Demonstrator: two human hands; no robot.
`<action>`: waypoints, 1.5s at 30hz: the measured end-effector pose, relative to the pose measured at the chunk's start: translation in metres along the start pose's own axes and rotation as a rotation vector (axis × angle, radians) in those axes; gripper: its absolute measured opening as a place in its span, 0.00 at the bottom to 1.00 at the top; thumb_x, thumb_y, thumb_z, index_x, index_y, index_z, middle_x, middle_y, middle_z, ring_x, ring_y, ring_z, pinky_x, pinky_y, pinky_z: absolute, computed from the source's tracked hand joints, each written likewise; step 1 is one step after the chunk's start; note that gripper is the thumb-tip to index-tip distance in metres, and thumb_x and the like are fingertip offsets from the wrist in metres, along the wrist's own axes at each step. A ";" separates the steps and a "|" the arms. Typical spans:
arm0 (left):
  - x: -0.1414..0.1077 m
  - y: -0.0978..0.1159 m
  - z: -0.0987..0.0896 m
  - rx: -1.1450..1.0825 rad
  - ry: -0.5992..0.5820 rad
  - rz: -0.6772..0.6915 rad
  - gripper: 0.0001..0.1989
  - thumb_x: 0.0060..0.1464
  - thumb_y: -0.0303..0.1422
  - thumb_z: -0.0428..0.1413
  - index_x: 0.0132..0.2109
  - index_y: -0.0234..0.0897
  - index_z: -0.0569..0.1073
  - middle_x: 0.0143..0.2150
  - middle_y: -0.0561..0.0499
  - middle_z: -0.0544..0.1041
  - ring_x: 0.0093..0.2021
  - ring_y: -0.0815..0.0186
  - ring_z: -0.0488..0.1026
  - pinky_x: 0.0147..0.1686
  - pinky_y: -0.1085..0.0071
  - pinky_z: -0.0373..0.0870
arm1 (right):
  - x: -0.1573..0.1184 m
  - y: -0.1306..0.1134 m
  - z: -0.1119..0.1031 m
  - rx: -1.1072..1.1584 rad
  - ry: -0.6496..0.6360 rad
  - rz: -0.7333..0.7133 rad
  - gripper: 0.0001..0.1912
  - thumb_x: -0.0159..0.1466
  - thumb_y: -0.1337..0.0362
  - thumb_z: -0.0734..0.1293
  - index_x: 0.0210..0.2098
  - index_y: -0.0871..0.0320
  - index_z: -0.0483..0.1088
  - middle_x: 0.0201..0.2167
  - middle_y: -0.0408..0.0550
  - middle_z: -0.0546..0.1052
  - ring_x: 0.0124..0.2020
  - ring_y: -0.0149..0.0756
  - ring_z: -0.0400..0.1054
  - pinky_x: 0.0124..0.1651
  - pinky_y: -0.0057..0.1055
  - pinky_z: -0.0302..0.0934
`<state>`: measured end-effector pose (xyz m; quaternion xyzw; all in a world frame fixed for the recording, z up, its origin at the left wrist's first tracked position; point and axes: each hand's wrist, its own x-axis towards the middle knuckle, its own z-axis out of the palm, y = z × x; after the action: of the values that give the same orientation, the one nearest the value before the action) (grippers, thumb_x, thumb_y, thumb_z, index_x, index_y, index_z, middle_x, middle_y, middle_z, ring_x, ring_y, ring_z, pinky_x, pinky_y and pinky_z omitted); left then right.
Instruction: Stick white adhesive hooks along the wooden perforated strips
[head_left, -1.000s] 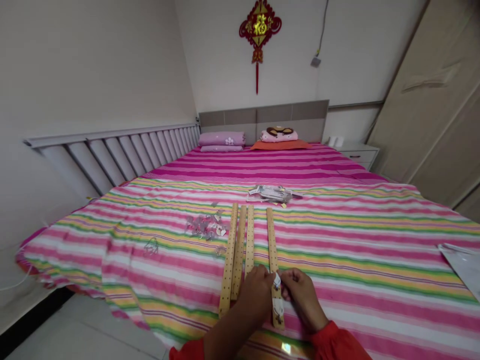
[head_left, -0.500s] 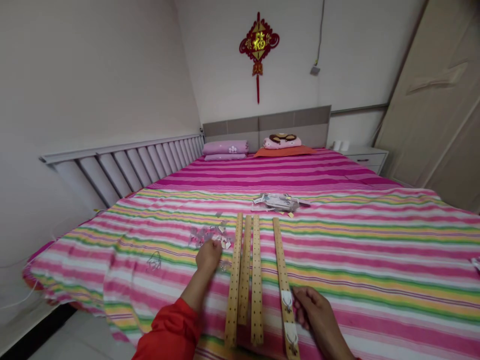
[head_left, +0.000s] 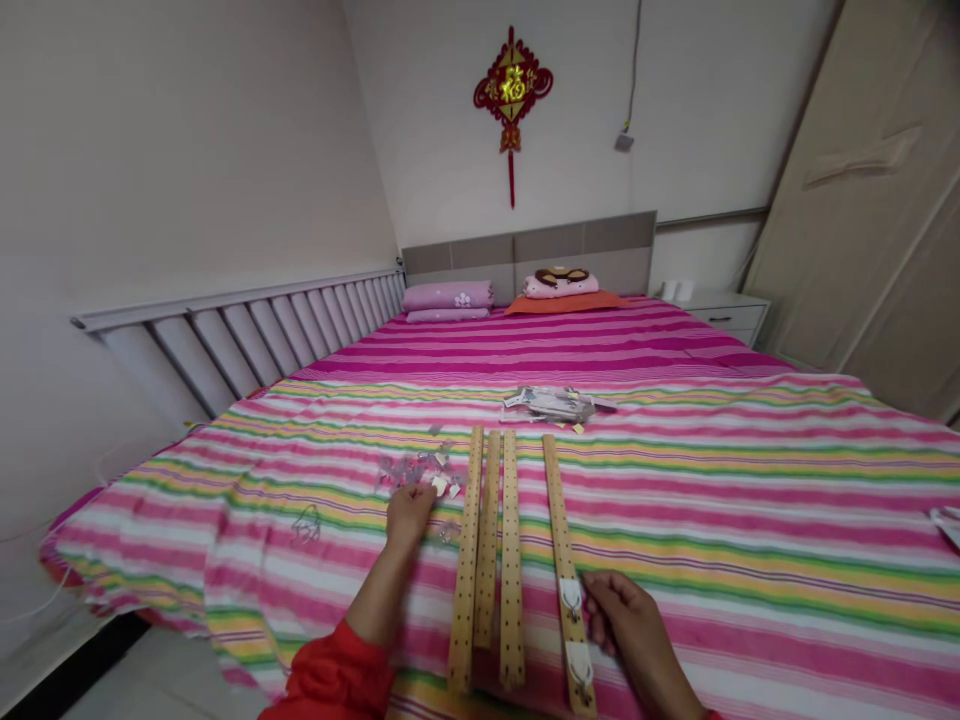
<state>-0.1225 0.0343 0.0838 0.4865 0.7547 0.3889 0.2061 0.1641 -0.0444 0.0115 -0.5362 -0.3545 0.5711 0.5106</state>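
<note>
Loosely curled, left hand (head_left: 409,515) and right hand (head_left: 628,617) flank perforated wooden strips (head_left: 511,552), grips unclear.

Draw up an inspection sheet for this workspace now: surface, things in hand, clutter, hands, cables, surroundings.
Surface: striped cloth, creased at left.
Job's things: three holed wooden strips grouped; single strip apart at right, bearing two white tags.
Clutter: small clear packets; plastic-wrapped bundle; thin tangle.
Left hand: at the packets, beside a white piece; grip unclear.
Right hand: fingers by the single strip's right edge, near the upper tag; contact unclear.
Cables: grey wall cable, running to a small box.
Surroundings: radiator, headboard, nightstand, red wall ornament.
</note>
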 end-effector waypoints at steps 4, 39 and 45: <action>-0.016 0.001 -0.006 -0.382 -0.022 -0.073 0.10 0.47 0.35 0.59 0.24 0.35 0.71 0.22 0.55 0.72 0.26 0.70 0.70 0.26 0.77 0.64 | 0.000 -0.001 0.000 0.003 0.000 -0.007 0.23 0.47 0.44 0.70 0.16 0.56 0.62 0.05 0.38 0.64 0.07 0.24 0.52 0.12 0.22 0.43; -0.179 0.060 0.028 -1.492 -1.288 -0.792 0.08 0.49 0.28 0.61 0.37 0.27 0.73 0.28 0.51 0.76 0.24 0.75 0.72 0.25 0.81 0.62 | -0.083 -0.080 0.017 0.268 -0.291 -0.122 0.16 0.45 0.55 0.78 0.28 0.59 0.78 0.21 0.45 0.77 0.23 0.30 0.67 0.29 0.27 0.59; -0.185 0.061 0.032 -1.483 -1.320 -0.827 0.06 0.48 0.28 0.60 0.33 0.28 0.72 0.28 0.50 0.76 0.24 0.75 0.72 0.25 0.80 0.62 | -0.084 -0.079 0.015 0.302 -0.300 -0.057 0.15 0.45 0.58 0.78 0.28 0.60 0.78 0.20 0.44 0.76 0.22 0.28 0.65 0.27 0.25 0.57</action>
<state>0.0167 -0.1049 0.0999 0.0609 0.1759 0.3102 0.9323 0.1575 -0.1053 0.1101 -0.3521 -0.3520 0.6765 0.5427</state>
